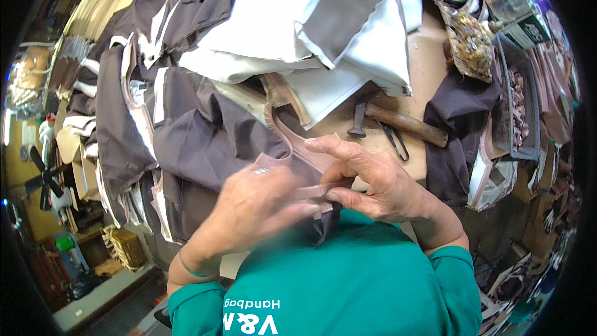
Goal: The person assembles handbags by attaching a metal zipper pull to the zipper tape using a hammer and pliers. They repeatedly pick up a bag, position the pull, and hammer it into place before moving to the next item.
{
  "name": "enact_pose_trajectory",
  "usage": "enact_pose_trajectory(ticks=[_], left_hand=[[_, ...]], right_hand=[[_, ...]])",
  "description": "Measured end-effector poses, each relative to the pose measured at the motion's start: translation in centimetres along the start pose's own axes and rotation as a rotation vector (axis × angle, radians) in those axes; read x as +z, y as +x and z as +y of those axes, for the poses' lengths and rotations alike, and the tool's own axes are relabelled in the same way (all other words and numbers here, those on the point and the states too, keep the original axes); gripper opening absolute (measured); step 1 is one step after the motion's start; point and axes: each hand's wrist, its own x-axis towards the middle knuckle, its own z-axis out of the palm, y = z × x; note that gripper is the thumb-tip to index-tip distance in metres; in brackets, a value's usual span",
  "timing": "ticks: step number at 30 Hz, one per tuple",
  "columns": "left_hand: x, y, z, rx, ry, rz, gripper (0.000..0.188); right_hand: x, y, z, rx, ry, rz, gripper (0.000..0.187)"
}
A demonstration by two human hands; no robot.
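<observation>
A dark brown fabric piece (205, 140) with dusty-pink edging lies before me, its near end up against my front. My right hand (379, 180) pinches a narrow pink strip (306, 192) at the piece's near edge between thumb and fingers. My left hand (252, 208), with a ring, is over the strip's other end; motion smears its fingers, so their grip cannot be made out. Beyond the right hand lies a hammer (407, 124) with a wooden handle and dark metal head. Next to its handle is a slim black looped tool (395, 141).
White-backed panels (261, 18) and a grey panel (345, 15) are heaped at the far side. A grey basket (527, 118) of small pink pieces, a clear bag of small bits (471, 46) and brown fabric (457, 130) stand right. A fan (46, 177) is left.
</observation>
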Motion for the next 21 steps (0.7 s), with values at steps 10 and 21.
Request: enact_pose_trajectory(ticks=[10, 21], left_hand=[[0.4, -1.8, -2.2, -0.285, -0.791, -0.021, 0.024], [1.8, -1.8, -2.6, -0.194, -0.635, 0.003, 0.021]], right_hand=[[0.0, 1.0, 2.8, 0.046, 0.248, -0.109, 0.050], [1.3, 1.4, 1.2, 0.140, 0.100, -0.127, 0.039]])
